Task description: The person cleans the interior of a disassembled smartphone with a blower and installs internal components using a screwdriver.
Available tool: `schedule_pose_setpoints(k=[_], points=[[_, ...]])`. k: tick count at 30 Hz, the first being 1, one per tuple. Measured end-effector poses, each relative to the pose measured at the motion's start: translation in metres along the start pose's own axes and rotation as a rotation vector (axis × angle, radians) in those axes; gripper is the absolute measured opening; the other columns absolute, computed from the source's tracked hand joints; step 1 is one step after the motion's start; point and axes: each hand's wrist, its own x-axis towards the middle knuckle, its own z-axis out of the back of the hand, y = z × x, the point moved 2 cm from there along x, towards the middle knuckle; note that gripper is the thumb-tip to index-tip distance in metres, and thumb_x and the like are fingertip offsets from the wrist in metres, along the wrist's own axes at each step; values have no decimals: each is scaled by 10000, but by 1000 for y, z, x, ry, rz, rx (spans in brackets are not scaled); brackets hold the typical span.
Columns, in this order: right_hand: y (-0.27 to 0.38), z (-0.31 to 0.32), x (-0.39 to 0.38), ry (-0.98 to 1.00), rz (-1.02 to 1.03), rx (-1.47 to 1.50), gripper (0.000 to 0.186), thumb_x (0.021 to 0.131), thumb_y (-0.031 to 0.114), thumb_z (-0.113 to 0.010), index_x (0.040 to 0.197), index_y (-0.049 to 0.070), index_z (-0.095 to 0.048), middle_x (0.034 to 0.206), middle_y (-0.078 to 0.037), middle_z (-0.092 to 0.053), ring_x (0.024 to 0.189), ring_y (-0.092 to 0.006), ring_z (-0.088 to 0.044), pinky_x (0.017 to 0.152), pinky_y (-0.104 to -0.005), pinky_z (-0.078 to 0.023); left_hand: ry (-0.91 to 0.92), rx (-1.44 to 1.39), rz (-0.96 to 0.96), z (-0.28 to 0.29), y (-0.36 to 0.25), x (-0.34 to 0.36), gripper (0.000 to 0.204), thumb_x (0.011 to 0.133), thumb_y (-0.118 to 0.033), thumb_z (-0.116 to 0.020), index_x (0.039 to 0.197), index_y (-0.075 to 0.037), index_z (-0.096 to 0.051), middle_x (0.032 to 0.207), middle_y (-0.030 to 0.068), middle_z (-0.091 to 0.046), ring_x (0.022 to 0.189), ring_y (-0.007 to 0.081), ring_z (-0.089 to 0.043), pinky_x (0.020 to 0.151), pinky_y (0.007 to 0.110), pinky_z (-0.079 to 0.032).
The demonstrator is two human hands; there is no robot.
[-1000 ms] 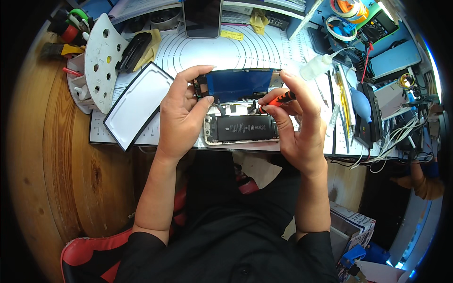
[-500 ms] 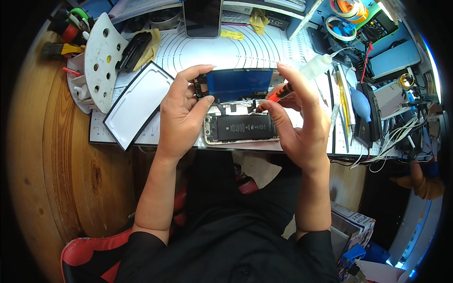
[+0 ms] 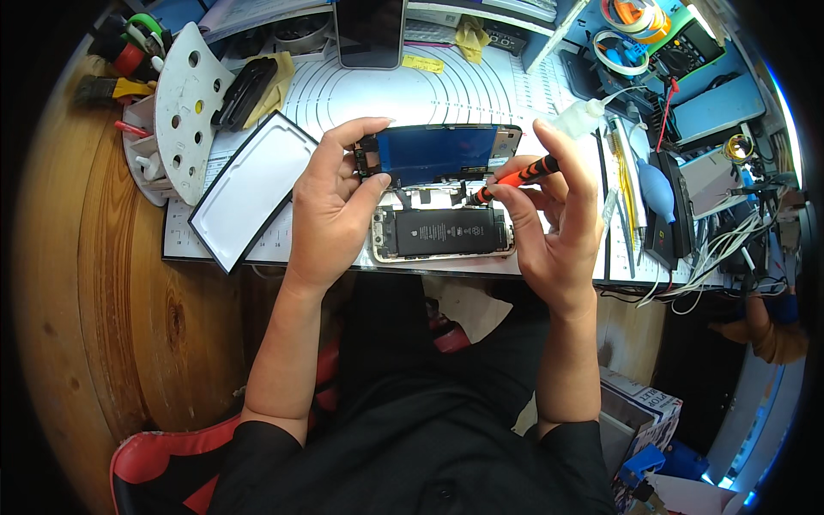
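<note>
An opened phone body (image 3: 383, 249) with a black battery (image 3: 446, 232) lies near the bench's front edge. My left hand (image 3: 339, 197) pinches the left end of its screen assembly (image 3: 438, 153), holding it tilted up behind the body with its blue-covered back facing me. Dark flex cables (image 3: 402, 199) run between screen and body. My right hand (image 3: 554, 215) is closed on a red and black screwdriver (image 3: 524, 174), its index finger raised off the handle. The driver slants down to the left, toward the phone's upper edge by a cable; its tip is too small to make out.
A white tray with a black rim (image 3: 253, 184) lies at the left, beside a white tool rack (image 3: 184, 112). Another phone (image 3: 369, 34) stands at the back. Right of my hand are a clear bottle (image 3: 579, 118), a blue air blower (image 3: 657, 190), tweezers and tangled cables (image 3: 712, 245).
My right hand and the screwdriver handle have shifted slightly right, and the handle leans lower. More of the screen's right end shows. My left hand keeps its hold in place.
</note>
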Motion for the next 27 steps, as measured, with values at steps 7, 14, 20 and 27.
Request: schedule_pose_setpoints(k=[7, 14, 20, 27], points=[[0, 1, 0, 22, 28, -7, 620, 899, -151, -692, 1470, -10, -497, 1049, -122, -677, 910, -174, -706, 770, -302, -634, 9, -20, -12, 0, 0, 0, 524, 937, 178, -564, 1425, 2, -499, 1199, 93, -639, 1085, 121, -621, 961, 284, -517], [0, 1, 0, 56, 37, 26, 634, 906, -176, -659, 1487, -4, -472, 1038, -126, -671, 920, -191, -711, 786, -312, -623, -2, -9, -2, -1, -1, 0, 523, 936, 178, -564, 1425, 4, -498, 1194, 94, -639, 1080, 122, -621, 963, 287, -515], [1, 1, 0, 73, 30, 55, 629, 924, -184, -628, 1500, -6, -449, 1038, -132, -668, 933, -196, -712, 799, -312, -617, -3, -16, 2, 0, 0, 0, 525, 935, 173, -571, 1426, 1, -501, 1181, 94, -641, 1065, 118, -623, 950, 275, -518], [0, 2, 1, 102, -1, 112, 622, 948, -173, -600, 1519, -2, -421, 1041, -137, -667, 955, -187, -702, 845, -322, -605, -2, -1, 9, -1, -2, 0, 525, 936, 171, -575, 1427, -1, -502, 1174, 92, -641, 1055, 113, -622, 943, 269, -520]])
